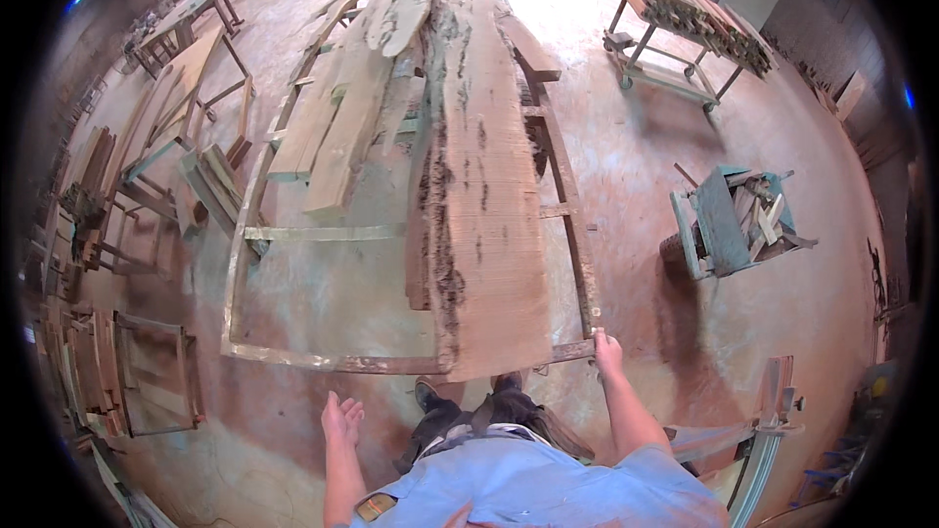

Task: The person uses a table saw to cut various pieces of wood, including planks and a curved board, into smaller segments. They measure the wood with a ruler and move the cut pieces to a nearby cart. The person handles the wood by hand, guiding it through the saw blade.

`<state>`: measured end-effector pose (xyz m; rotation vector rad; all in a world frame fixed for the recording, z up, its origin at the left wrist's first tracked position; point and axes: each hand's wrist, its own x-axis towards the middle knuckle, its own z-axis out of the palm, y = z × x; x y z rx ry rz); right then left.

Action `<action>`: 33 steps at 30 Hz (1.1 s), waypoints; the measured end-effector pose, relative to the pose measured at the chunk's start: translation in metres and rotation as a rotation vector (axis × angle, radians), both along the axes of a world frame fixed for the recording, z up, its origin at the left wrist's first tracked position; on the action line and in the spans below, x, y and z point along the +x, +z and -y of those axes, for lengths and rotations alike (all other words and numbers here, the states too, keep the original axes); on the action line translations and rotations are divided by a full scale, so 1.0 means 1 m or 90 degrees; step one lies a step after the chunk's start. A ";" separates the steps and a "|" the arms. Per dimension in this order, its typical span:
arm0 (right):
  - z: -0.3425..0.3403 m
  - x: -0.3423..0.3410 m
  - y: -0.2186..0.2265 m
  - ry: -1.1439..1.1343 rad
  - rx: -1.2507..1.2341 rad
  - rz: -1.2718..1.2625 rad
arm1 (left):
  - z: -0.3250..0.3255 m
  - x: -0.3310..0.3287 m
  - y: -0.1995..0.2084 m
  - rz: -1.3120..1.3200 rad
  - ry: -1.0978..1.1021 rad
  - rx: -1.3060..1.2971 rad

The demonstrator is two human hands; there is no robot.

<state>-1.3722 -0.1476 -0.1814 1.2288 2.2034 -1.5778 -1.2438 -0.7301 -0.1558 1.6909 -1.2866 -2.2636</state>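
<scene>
In front of me stands a long metal frame cart (342, 364) with a worn, rusty rail. My right hand (607, 352) is closed around its near right corner. My left hand (342, 418) hangs apart from the rail, below its near left part, holding nothing, with fingers spread. A long, wide wooden slab (499, 264) with dark cracks lies lengthwise on the cart, its near end sticking out past the front rail. Several narrower boards (337, 161) lie farther off on the cart's left side. A rough-edged plank (406, 15) rests over the pile at the far end.
A teal bin cart (729, 225) full of wood offcuts stands to the right. Behind it is a wheeled rack (685, 15) stacked with strips. Wooden boards on stands (147, 152) line the left. Near my right side is a metal-railed machine (758, 469).
</scene>
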 end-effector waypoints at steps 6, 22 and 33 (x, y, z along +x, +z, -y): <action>0.038 0.050 -0.023 -0.256 -0.173 0.012 | 0.083 0.019 -0.018 -0.023 0.052 0.023; 0.285 0.062 0.046 0.542 -0.193 0.142 | 0.115 0.045 0.003 0.035 -0.264 -0.222; 0.433 0.045 0.062 0.715 -0.099 0.019 | 0.184 0.335 -0.099 0.248 -0.102 0.056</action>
